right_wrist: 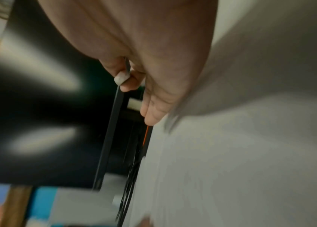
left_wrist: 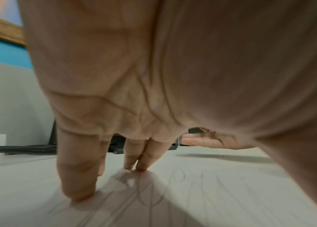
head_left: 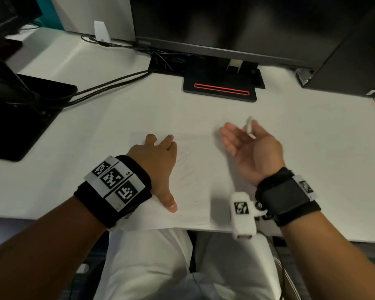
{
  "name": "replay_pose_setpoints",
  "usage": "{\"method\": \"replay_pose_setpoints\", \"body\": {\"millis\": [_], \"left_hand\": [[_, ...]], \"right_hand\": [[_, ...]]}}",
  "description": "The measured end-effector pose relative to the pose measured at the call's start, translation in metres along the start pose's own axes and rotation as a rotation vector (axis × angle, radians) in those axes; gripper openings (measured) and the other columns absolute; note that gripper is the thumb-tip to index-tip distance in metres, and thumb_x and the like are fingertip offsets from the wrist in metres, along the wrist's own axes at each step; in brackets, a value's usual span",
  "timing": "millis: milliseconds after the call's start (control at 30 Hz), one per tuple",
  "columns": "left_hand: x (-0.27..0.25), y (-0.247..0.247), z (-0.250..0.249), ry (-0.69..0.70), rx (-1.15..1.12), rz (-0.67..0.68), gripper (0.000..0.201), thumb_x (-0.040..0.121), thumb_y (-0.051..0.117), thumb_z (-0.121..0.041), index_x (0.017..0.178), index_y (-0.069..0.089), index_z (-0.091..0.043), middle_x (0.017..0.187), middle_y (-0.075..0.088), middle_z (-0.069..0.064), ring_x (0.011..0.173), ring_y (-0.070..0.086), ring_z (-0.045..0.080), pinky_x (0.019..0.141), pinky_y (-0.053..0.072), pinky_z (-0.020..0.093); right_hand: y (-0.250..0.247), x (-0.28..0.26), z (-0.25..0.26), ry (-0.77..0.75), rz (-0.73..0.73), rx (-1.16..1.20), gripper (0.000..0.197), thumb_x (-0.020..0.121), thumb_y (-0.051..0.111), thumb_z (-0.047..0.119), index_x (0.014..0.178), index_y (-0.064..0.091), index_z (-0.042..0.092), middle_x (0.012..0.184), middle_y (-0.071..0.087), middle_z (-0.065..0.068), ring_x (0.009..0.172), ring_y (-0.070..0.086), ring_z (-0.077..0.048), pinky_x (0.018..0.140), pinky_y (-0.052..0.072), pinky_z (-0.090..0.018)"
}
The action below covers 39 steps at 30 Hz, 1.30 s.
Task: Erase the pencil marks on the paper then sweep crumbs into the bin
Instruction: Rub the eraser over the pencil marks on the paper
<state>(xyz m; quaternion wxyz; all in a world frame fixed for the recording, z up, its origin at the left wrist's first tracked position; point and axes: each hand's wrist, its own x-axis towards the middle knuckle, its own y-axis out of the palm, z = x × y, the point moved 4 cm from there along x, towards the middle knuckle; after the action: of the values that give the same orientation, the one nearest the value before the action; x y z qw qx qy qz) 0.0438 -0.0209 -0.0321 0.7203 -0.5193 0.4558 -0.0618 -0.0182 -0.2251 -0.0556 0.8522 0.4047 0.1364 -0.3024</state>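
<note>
Left hand [head_left: 158,161] flat on the paper [head_left: 191,182], fingers [left_wrist: 78,176] straight, pinning it on the tabletop [head_left: 312,169]. Paper sits at the near edge, dead centre; faint pencil marks [left_wrist: 149,190] show just right of the fingertips in the left wrist view.

Right hand [head_left: 250,148] at 2 o'clock from the paper, palm turned up, lifted off the surface. It pinches a small white eraser [head_left: 249,127] between thumb and index; other fingers loose.

Judgement: erasing not started, marks intact. No bin in view.

To do the step well:
- roll the right hand palm-down, bring the eraser to the marks at 3 o'clock of the left fingers
- keep the left hand pressing close to the rub zone so the sheet doesn't buckle
- short strokes away from the pinning hand, light pressure; the paper already looks creased
- keep crumbs on the sheet for the sweep
</note>
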Motion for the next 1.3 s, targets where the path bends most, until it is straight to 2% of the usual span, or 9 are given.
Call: {"method": "replay_pose_setpoints", "body": {"millis": [67, 167, 300, 467, 667, 767, 900, 1100, 1300], "left_hand": [[0.000, 0.001, 0.000, -0.005, -0.009, -0.012, 0.149, 0.048, 0.082, -0.075, 0.156, 0.004, -0.010, 0.166, -0.012, -0.002, 0.149, 0.006, 0.033, 0.101, 0.042, 0.046], [0.000, 0.006, 0.002, -0.013, -0.034, -0.037, 0.151, 0.048, 0.082, -0.075, 0.157, 0.000, -0.010, 0.166, -0.013, -0.003, 0.150, 0.002, 0.031, 0.103, 0.041, 0.046], [-0.002, 0.010, 0.004, -0.009, -0.073, -0.018, 0.156, 0.051, 0.082, -0.074, 0.156, -0.012, -0.007, 0.165, -0.019, 0.001, 0.152, -0.006, 0.029, 0.110, 0.035, 0.050], [-0.003, 0.009, 0.005, 0.006, -0.071, -0.028, 0.152, 0.053, 0.082, -0.074, 0.157, -0.006, -0.007, 0.166, -0.017, 0.003, 0.152, -0.005, 0.030, 0.110, 0.035, 0.051], [-0.002, 0.008, 0.002, 0.006, -0.063, -0.035, 0.149, 0.048, 0.085, -0.071, 0.157, -0.002, -0.019, 0.166, -0.013, 0.003, 0.151, -0.002, 0.032, 0.108, 0.035, 0.049], [-0.002, 0.008, 0.003, 0.005, -0.074, -0.019, 0.150, 0.049, 0.085, -0.071, 0.157, -0.009, -0.027, 0.165, -0.017, 0.001, 0.151, -0.007, 0.030, 0.111, 0.032, 0.051], [-0.001, 0.007, 0.002, 0.009, -0.085, -0.002, 0.148, 0.049, 0.086, -0.070, 0.155, -0.012, -0.040, 0.165, -0.018, 0.002, 0.151, -0.011, 0.031, 0.113, 0.031, 0.052], [0.007, 0.002, -0.007, -0.019, -0.074, -0.001, 0.145, 0.050, 0.081, -0.077, 0.154, -0.015, -0.043, 0.164, -0.018, 0.008, 0.149, -0.007, 0.038, 0.111, 0.031, 0.053], [0.013, -0.002, -0.011, 0.050, -0.163, 0.007, 0.129, 0.058, 0.083, -0.069, 0.145, -0.013, -0.064, 0.162, -0.027, 0.002, 0.149, -0.016, 0.039, 0.113, 0.028, 0.060]], "right_hand": [[0.019, -0.015, -0.040, 0.213, 0.146, -0.132, 0.038, 0.103, 0.043, 0.034, 0.107, 0.059, -0.001, 0.116, 0.065, -0.021, 0.110, 0.066, -0.035, 0.096, 0.054, -0.041], [0.037, -0.021, -0.074, 0.387, 0.221, -0.244, 0.052, 0.104, 0.044, 0.033, 0.072, 0.070, 0.001, 0.112, 0.067, -0.023, 0.100, 0.067, -0.033, 0.099, 0.052, -0.043], [0.022, 0.021, -0.024, 0.112, -0.006, -0.035, 0.065, 0.105, 0.041, 0.032, 0.053, 0.070, 0.006, 0.101, 0.068, -0.022, 0.107, 0.062, -0.034, 0.107, 0.045, -0.039], [-0.007, 0.025, 0.028, -0.211, -0.189, 0.055, 0.025, 0.102, 0.048, 0.031, 0.088, 0.057, 0.013, 0.111, 0.065, -0.015, 0.102, 0.069, -0.031, 0.084, 0.059, -0.037], [0.013, -0.017, -0.053, 0.340, 0.244, -0.224, 0.044, 0.102, 0.045, 0.032, 0.095, 0.070, -0.004, 0.125, 0.064, -0.026, 0.117, 0.063, -0.039, 0.100, 0.051, -0.044], [-0.014, 0.008, -0.010, 0.163, 0.068, -0.105, 0.058, 0.103, 0.041, 0.032, 0.062, 0.073, 0.004, 0.113, 0.065, -0.023, 0.111, 0.064, -0.036, 0.095, 0.053, -0.040], [-0.043, 0.018, 0.063, -0.199, -0.153, 0.041, 0.031, 0.102, 0.046, 0.028, 0.076, 0.054, 0.012, 0.107, 0.065, -0.020, 0.100, 0.069, -0.036, 0.082, 0.061, -0.039], [0.006, -0.041, 0.006, 0.082, 0.241, -0.828, 0.022, 0.102, 0.050, 0.024, 0.084, 0.054, 0.011, 0.075, 0.064, -0.018, 0.051, 0.059, -0.024, 0.047, 0.052, -0.029], [-0.002, -0.049, -0.007, 0.057, 0.354, -1.671, 0.039, 0.099, 0.052, 0.040, 0.071, 0.056, 0.014, 0.063, 0.065, -0.003, 0.046, 0.052, -0.015, 0.052, 0.047, -0.030]]}}
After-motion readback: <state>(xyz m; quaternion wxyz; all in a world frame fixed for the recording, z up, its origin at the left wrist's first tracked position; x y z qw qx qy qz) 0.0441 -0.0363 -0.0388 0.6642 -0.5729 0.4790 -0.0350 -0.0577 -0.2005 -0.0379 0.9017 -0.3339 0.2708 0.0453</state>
